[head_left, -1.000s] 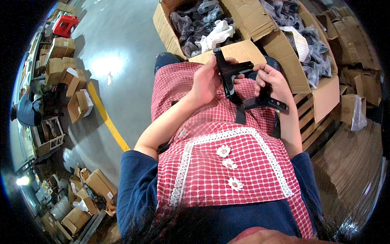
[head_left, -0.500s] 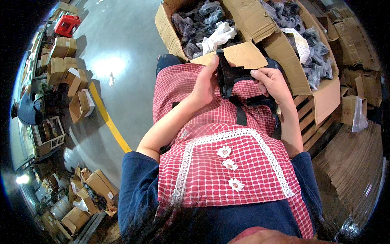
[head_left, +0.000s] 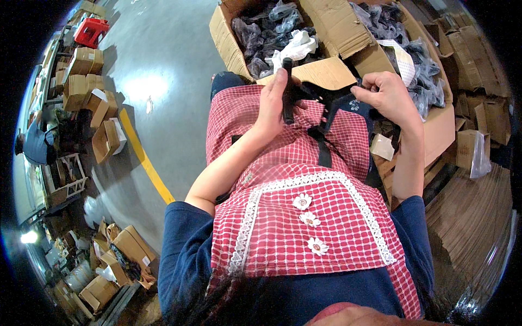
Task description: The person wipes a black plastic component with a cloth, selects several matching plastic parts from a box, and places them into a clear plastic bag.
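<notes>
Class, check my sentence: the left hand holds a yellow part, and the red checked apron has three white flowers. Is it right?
Not quite: the part in the left hand is black, not yellow, as the head view shows. The red checked apron with three white flowers stands as stated.

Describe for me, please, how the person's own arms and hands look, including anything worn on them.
Loose, plain dark navy sleeves, the left sleeve and the right sleeve, end near the elbows. Below them, the left forearm and right forearm are bare. The left hand and right hand wear no gloves, and no watch shows on either wrist.
</notes>
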`<act>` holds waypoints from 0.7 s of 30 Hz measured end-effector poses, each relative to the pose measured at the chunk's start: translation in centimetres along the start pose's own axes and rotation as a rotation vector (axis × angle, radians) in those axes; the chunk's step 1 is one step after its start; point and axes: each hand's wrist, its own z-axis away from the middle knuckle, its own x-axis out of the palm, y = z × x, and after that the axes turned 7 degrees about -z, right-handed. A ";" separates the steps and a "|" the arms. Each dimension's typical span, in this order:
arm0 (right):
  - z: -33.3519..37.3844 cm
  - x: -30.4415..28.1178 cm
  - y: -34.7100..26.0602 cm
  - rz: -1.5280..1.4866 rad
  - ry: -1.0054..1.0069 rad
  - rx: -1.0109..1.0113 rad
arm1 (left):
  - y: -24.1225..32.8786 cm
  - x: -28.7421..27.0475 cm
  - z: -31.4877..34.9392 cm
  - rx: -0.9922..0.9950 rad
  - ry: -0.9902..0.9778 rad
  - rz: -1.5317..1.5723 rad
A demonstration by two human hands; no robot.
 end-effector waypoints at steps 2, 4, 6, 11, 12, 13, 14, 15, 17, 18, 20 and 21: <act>0.0 0.0 -0.1 0.018 -0.004 -0.044 | 0.9 -0.4 0.1 0.015 0.035 -0.063; -0.1 0.2 0.2 -0.029 -0.004 -0.120 | 1.0 -0.1 0.2 -0.099 -0.041 0.092; 0.0 0.5 -0.4 -0.108 -0.045 -0.086 | 0.1 -0.3 -0.1 -0.222 -0.042 0.134; -0.9 1.2 -1.4 -0.188 -0.149 -0.161 | 0.5 0.5 0.5 -0.479 -0.380 0.132; -1.4 1.7 -1.4 -0.207 -0.179 -0.167 | 0.4 0.5 0.5 -0.494 -0.472 0.109; -2.0 2.1 -1.4 -0.226 -0.206 -0.173 | 0.5 0.7 0.6 -0.502 -0.487 0.086; -2.6 2.5 -1.1 -0.185 -0.209 -0.268 | 0.7 1.0 0.9 -0.508 -0.503 0.062; -2.7 2.7 -1.3 -0.251 -0.233 -0.209 | 0.9 1.5 1.2 -0.515 -0.518 0.038; -3.4 3.1 -1.8 -0.383 -0.292 -0.105 | 1.3 1.7 1.6 -0.501 -0.506 0.063; -3.5 3.2 -1.5 -0.421 -0.242 -0.100 | 0.8 1.3 1.5 -0.473 -0.510 0.052; -3.6 3.3 -0.1 -0.498 -0.145 -0.090 | 0.1 0.8 1.4 -0.438 -0.492 0.084; -3.7 3.2 0.3 -0.536 -0.096 -0.083 | -0.1 0.7 1.1 -0.425 -0.464 0.083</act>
